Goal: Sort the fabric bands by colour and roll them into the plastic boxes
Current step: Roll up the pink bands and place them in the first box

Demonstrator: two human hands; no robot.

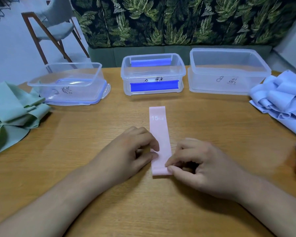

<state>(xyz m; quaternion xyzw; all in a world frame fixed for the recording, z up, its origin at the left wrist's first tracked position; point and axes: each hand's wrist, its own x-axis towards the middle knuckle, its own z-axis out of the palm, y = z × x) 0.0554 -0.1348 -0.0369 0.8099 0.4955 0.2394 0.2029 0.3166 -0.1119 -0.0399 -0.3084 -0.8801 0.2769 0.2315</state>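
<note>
Evidently you're barely started: the plastic boxes along the desk's far edge hold no bands. Your left hand and right hand pinch the near end of the pink band, which lies flat and unrolled mid-desk. The green pile and blue pile wait at the side edges.

Both bare forearms are reaching forward and angling inward, palms facing down. The left hand is curling its fingers and thumb onto the left edge of the pink band. The right hand is pinching the band's near right corner between thumb and forefinger.
</note>
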